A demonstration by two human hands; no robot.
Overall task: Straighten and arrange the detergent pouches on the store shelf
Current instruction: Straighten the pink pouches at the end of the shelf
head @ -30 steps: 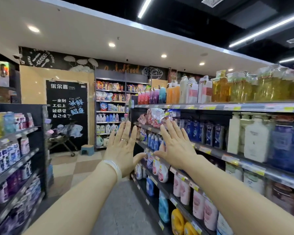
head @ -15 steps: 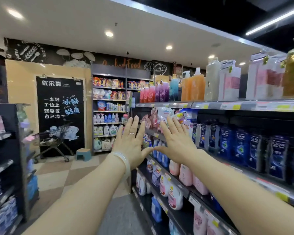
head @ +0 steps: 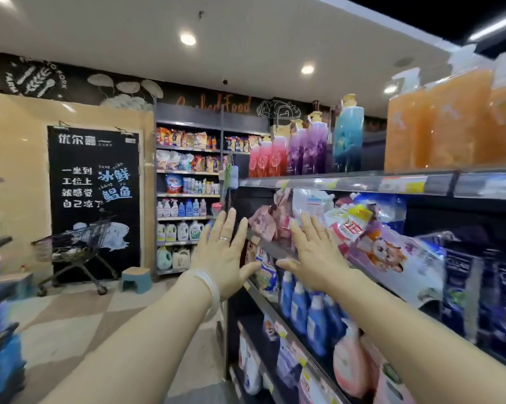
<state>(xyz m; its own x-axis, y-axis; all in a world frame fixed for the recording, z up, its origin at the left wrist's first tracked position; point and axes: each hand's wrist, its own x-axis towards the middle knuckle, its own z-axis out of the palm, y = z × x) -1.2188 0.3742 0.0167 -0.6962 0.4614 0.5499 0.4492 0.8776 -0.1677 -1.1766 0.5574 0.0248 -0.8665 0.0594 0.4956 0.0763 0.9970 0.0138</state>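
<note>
Both my grips are flat and spread wide, holding nothing: my right hand (head: 316, 258) nearer, just short of the detergent pouches (head: 359, 228), my left hand (head: 222, 255) out over the aisle. The pouches slump crookedly ahead and right on the middle shelf (head: 275, 249).

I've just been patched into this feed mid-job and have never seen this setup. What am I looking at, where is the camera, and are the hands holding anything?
There is no machine: these are a person's two bare hands, filmed by one wide-angle camera worn on their head, looking forward and down a shop aisle. The left hand, with a ring and a pale bangle, and the right hand are raised open, fingers spread, holding nothing. To the right, on the metal shelf, soft plastic detergent pouches in pink, white and lilac lean untidily. Blue bottles stand on the shelf below; orange bottles stand above. A wire shopping trolley waits down the aisle.
</note>
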